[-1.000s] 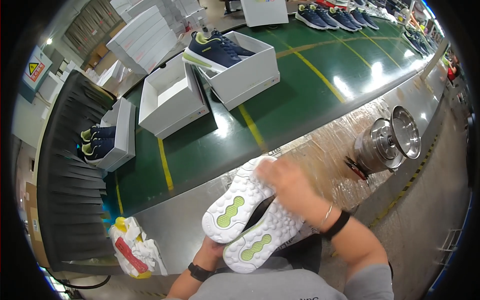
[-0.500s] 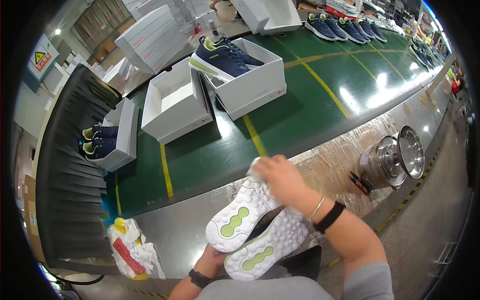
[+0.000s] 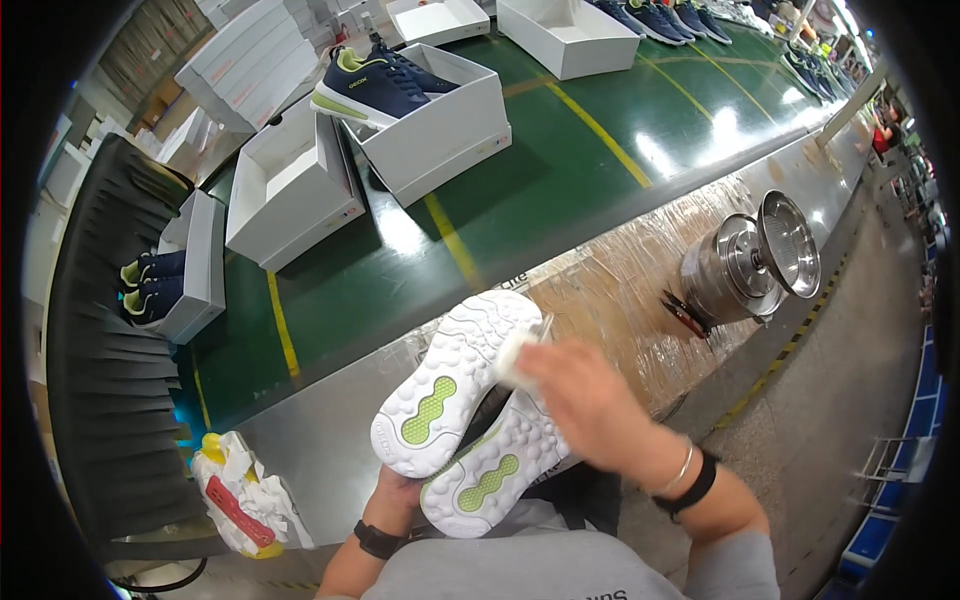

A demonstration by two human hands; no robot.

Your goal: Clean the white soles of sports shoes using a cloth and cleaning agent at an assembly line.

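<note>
Across the back, a long green belt (image 3: 560, 160) with yellow stripes. In front of it, a shiny grey tabletop (image 3: 325, 425), partly under clear wrap. On the belt, open white boxes (image 3: 320, 225), one with dark blue shoes (image 3: 365, 85) sticking out of the top. On the right part of the tabletop, a round metal pot (image 3: 722, 272), with a shiny dish (image 3: 790, 245) tipped up at its right.

Over the near edge of the tabletop, close to the body, two white-soled shoes (image 3: 460, 365), side by side, with soles facing up. To their left, a crumpled bundle (image 3: 240, 495) of white, yellow and red. Over the soles, the right hand (image 3: 575, 390), blurry, with fingers bent around something small. Under the near ends of the shoes, the left hand (image 3: 400, 480), holding them, but mostly hidden; cannot tell the shape of its fingers.

On the soles, bumpy green patches (image 3: 430, 410). Beside the pot, a red-handled tool (image 3: 685, 315). In the right hand, a little white wad (image 3: 517, 360), right by one sole; cannot tell if touching.
</note>
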